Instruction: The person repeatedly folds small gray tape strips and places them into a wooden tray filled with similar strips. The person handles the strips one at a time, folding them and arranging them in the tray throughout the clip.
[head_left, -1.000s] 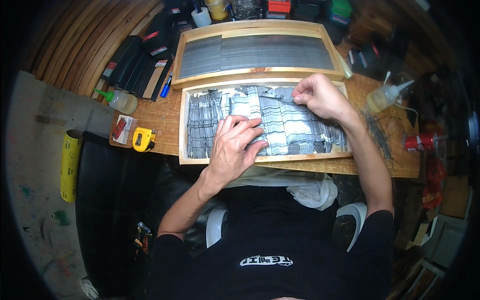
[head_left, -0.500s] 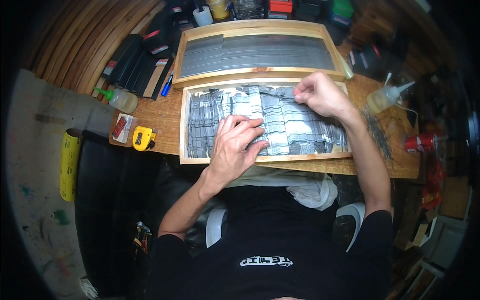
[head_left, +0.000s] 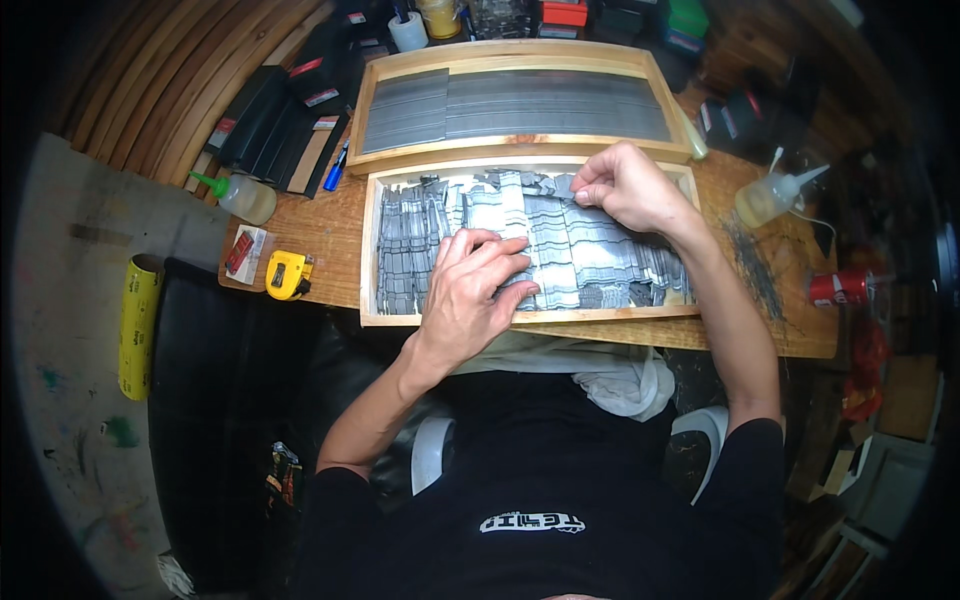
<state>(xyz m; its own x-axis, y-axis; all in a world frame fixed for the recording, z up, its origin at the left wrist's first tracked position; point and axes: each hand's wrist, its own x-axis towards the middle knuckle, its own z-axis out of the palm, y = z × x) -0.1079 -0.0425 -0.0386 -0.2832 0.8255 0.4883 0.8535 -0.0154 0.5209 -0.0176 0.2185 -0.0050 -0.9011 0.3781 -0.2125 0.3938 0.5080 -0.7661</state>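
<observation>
A shallow wooden tray (head_left: pixel 440 320) in front of me holds rows of thin, uneven grey strips (head_left: pixel 490 215), packed side by side with ragged ends at the back. On the strips left of the tray's middle lies my left hand (head_left: pixel 470 285), open, its fingers stretched and slightly bent. At the far right part of the tray my right hand (head_left: pixel 630 190) is closed in a pinch. A small grey strip (head_left: pixel 563 186) shows at its fingertips; its far end blends in with the pieces beneath.
Behind stands a second wooden tray (head_left: pixel 520 140) with smooth grey strips. On the left are a green-tipped bottle (head_left: pixel 248 200), a blue pen (head_left: pixel 336 168) and a yellow tape measure (head_left: pixel 288 275). To the right are a clear bottle (head_left: pixel 765 200), dark scraps (head_left: pixel 755 265) and a red can (head_left: pixel 840 288).
My right hand has shifted a little to the left along the tray's far side, still pinching. The left hand stays in place on the strips.
</observation>
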